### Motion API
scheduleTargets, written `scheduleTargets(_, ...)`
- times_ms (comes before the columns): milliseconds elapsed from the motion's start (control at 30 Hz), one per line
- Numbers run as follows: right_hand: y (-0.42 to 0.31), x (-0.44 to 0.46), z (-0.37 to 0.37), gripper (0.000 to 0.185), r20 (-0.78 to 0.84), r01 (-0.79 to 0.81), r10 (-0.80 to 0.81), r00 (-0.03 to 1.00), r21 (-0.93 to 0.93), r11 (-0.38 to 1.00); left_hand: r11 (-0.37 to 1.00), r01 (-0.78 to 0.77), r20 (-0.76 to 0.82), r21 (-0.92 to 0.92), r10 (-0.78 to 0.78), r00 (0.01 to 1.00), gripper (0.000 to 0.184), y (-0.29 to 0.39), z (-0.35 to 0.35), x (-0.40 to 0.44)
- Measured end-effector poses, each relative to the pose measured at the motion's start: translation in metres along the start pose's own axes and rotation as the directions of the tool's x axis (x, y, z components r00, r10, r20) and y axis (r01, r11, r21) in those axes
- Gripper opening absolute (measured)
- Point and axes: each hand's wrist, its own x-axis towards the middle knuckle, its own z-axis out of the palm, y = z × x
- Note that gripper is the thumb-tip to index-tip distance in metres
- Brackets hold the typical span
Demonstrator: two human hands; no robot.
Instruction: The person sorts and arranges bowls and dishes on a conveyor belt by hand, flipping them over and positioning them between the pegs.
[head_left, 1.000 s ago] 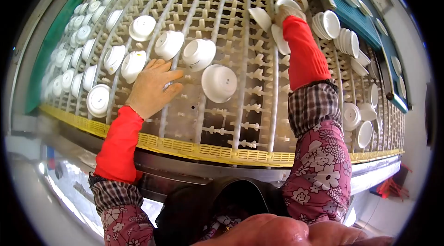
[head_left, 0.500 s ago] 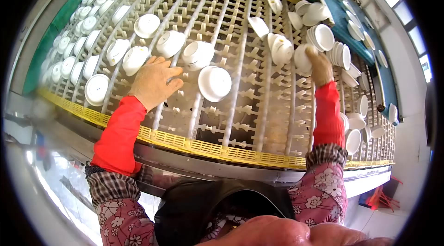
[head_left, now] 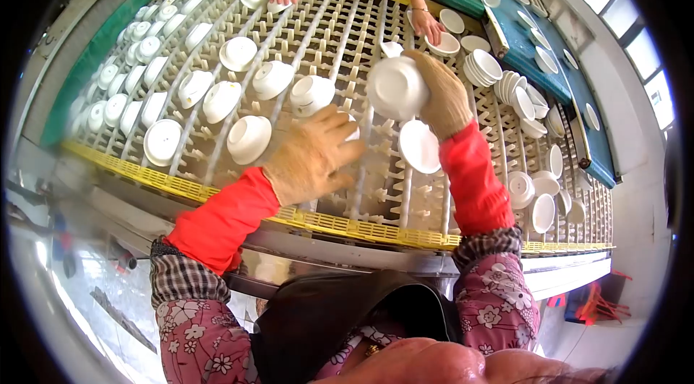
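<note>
My right hand [head_left: 442, 95], in a tan work glove, grips a white bowl [head_left: 396, 88] by its right side, raised above the rack. My left hand [head_left: 314, 156], gloved too, has its fingers stretched and apart. It hovers over the near part of the rack and partly hides a white bowl [head_left: 353, 128] beside its fingertips. Left of that hand, an upturned bowl [head_left: 249, 140] lies tilted on the pegs. Another bowl [head_left: 312, 95] rests just beyond its fingers. Below my right hand, an oval-looking white bowl [head_left: 419, 147] leans on the rack.
The pegged conveyor rack [head_left: 376, 200] has a yellow edge strip [head_left: 347, 228]. Rows of bowls [head_left: 147, 50] fill its left end; stacked bowls [head_left: 483, 66] stand right. A blue-green belt [head_left: 517, 37] carries more bowls. Across the rack, a co-worker's hand [head_left: 432, 27] touches a bowl.
My right hand has moved left from the stacks, lifting a bowl. My left hand has moved right and nearer to me. A co-worker's hand has shifted right to a bowl.
</note>
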Motion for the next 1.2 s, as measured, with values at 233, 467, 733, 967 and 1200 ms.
scheduleTargets(233,0.037,-0.078,0.010,0.046,0.107,-0.555,0.632,0.768,0.604,0.572,0.993,0.087,0.007,-0.083,-0.087,0.996,0.047,0.012,0.002,0.006)
scheduleTargets(467,0.074,-0.189,-0.156,0.081,0.084,-0.604,0.807,0.584,-0.620,0.501,0.993,-0.014,0.046,-0.119,0.020,0.999,0.043,0.070,0.049,0.064)
scheduleTargets(733,0.136,-0.253,-0.211,0.084,-0.241,-0.619,0.799,0.551,-0.760,0.198,0.978,0.206,0.249,-0.004,-0.199,0.948,0.031,0.059,0.116,0.087)
scheduleTargets(967,0.249,-0.368,-0.239,0.050,-0.042,-0.917,0.920,0.391,-0.110,0.384,0.880,0.468,0.276,-0.080,-0.431,0.859,0.032,0.048,0.003,0.035)
scheduleTargets(1200,0.299,-0.360,-0.181,0.036,-0.115,-0.635,0.625,0.772,-0.194,0.748,0.520,0.755,-0.024,0.399,-0.817,0.576,0.058,0.000,-0.016,-0.067)
